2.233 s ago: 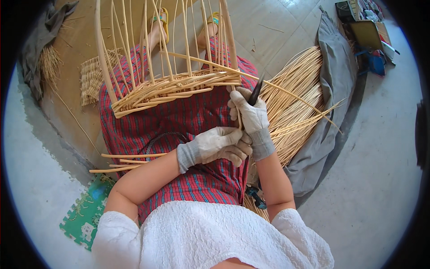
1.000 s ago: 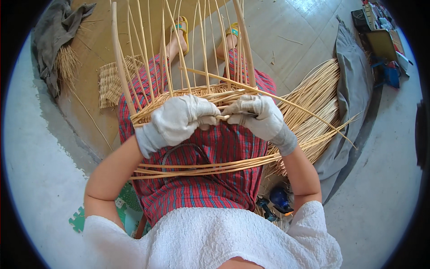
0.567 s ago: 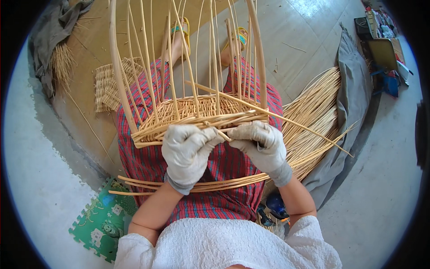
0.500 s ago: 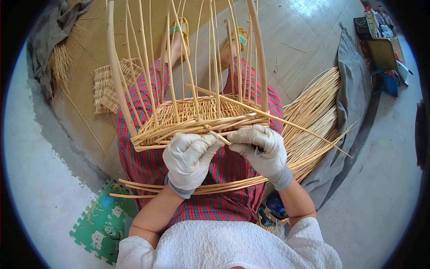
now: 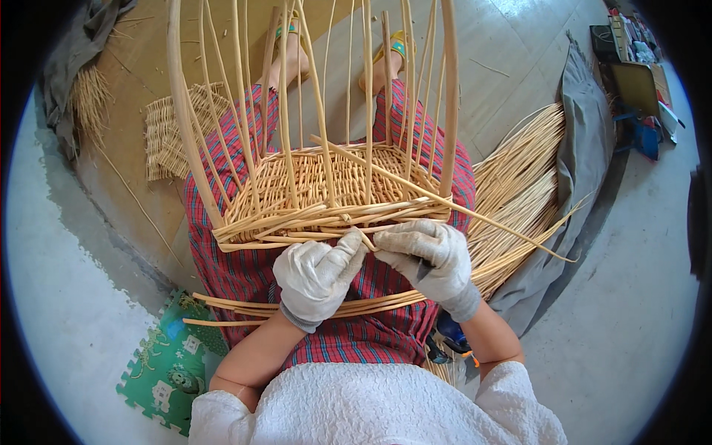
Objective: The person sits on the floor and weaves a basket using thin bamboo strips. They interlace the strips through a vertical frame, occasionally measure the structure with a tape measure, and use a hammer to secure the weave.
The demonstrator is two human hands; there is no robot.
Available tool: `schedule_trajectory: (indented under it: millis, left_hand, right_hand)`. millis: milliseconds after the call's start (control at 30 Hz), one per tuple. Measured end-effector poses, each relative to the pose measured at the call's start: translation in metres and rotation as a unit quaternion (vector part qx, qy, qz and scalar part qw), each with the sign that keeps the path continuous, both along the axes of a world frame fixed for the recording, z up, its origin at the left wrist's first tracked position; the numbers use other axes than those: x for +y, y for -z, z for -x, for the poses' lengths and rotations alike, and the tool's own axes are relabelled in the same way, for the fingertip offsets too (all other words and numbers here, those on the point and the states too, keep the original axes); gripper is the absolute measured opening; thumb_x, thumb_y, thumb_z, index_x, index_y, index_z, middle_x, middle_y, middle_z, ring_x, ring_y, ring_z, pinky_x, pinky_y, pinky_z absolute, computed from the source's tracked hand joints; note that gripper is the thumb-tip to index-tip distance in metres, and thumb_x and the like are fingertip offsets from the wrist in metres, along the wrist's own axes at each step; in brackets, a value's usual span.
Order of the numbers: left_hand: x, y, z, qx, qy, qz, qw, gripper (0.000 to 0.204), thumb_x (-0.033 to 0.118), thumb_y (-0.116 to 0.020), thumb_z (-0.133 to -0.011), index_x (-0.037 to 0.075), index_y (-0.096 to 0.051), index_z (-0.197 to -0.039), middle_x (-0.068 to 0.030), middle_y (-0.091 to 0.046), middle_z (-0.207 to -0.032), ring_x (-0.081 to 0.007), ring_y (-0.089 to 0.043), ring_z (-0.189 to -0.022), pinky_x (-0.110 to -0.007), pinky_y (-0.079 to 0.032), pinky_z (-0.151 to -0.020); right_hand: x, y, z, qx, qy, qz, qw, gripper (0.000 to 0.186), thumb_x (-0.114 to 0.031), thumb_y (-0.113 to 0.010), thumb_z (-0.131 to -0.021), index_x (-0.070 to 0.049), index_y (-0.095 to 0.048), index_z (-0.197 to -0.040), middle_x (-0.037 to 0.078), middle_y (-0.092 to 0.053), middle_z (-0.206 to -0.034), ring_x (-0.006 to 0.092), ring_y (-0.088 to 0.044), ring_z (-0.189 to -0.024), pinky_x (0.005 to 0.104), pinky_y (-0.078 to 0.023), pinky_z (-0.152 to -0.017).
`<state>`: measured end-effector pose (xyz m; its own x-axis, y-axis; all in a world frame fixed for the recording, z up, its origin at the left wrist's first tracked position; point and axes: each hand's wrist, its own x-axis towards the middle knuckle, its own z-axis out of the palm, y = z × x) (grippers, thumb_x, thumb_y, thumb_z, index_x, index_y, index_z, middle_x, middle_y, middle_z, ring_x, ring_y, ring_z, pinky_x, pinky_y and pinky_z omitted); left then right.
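A partly woven wicker basket [image 5: 311, 178] rests across my lap, with tall upright stakes rising from its woven base. At its near edge, my gloved left hand [image 5: 319, 273] pinches a wicker rod [image 5: 365, 239] close to the edge weave. My gloved right hand [image 5: 432, 259] has its fingers closed on the same rod, just to the right. A small dark thing shows among the right hand's fingers; I cannot make out what it is. One loose long rod [image 5: 475, 213] slants across the basket toward the lower right. Several rods [image 5: 356, 307] lie over my thighs below the hands.
A large bundle of rods [image 5: 519, 200] lies on grey cloth [image 5: 586, 133] at the right. Woven pieces [image 5: 178, 133] and another rod bundle [image 5: 90, 100] lie at the left. A green foam mat [image 5: 167, 371] is at lower left, and assorted items [image 5: 634, 81] stand far right.
The basket has tipped so that more of its woven base shows, and its near edge has shifted slightly down. Both hands stay near the rod; the right hand has turned, exposing the dark thing.
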<state>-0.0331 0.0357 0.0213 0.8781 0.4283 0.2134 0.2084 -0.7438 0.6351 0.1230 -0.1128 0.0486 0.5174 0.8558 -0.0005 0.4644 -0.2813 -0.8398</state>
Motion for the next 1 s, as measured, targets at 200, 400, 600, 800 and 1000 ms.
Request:
schedule_trajectory:
  millis: [200,400,600,800,1000]
  left_hand:
    - [-0.010,0.008,0.009,0.003,-0.018,0.126,0.992,0.031,0.011,-0.084,-0.084,0.007,-0.077,-0.114,-0.0095,-0.064,-0.066,-0.0264,-0.062,-0.054,-0.037,-0.050,-0.054]
    - [-0.012,-0.002,0.017,0.059,-0.008,0.224,0.973,0.039,0.007,-0.077,-0.092,0.003,-0.070,-0.131,-0.0130,-0.067,-0.068,-0.0201,-0.062,-0.052,-0.029,-0.051,-0.055]
    - [-0.004,-0.017,0.012,0.122,-0.018,0.396,0.910,0.043,0.003,-0.067,-0.098,0.002,-0.064,-0.140,0.0045,-0.058,-0.061,-0.0010,-0.050,-0.054,-0.022,-0.044,-0.052]
    - [0.012,-0.041,-0.003,0.230,-0.054,0.556,0.797,0.049,0.005,-0.067,-0.098,0.003,-0.059,-0.146,0.0093,-0.049,-0.056,0.0006,-0.042,-0.050,-0.021,-0.037,-0.048]
    - [0.000,-0.022,0.010,0.137,0.026,0.336,0.932,0.055,0.003,-0.068,-0.095,0.004,-0.055,-0.149,0.0040,-0.042,-0.052,-0.0020,-0.039,-0.046,-0.024,-0.037,-0.046]
  right_hand:
    - [-0.005,0.007,0.023,-0.018,0.038,0.009,0.999,0.026,-0.014,-0.088,-0.077,-0.014,-0.078,-0.101,0.006,-0.078,-0.099,0.0263,-0.076,-0.086,0.0360,-0.061,-0.072]
    - [-0.003,0.002,0.021,-0.052,0.028,0.019,0.998,0.030,-0.009,-0.087,-0.075,-0.012,-0.077,-0.104,0.006,-0.077,-0.100,0.0265,-0.075,-0.089,0.0371,-0.060,-0.075]
    - [-0.005,0.005,0.013,-0.061,-0.002,0.003,0.998,0.038,-0.006,-0.085,-0.072,-0.013,-0.077,-0.108,0.005,-0.076,-0.102,0.0256,-0.074,-0.088,0.0370,-0.060,-0.073]
    - [-0.007,0.008,0.010,-0.037,-0.006,0.003,0.999,0.045,-0.002,-0.083,-0.069,-0.014,-0.077,-0.112,0.004,-0.075,-0.102,0.0244,-0.073,-0.088,0.0362,-0.060,-0.072]
    - [0.001,0.005,0.004,-0.047,-0.031,-0.003,0.998,0.046,-0.002,-0.083,-0.068,-0.016,-0.077,-0.112,0.003,-0.074,-0.100,0.0228,-0.073,-0.086,0.0353,-0.060,-0.069]
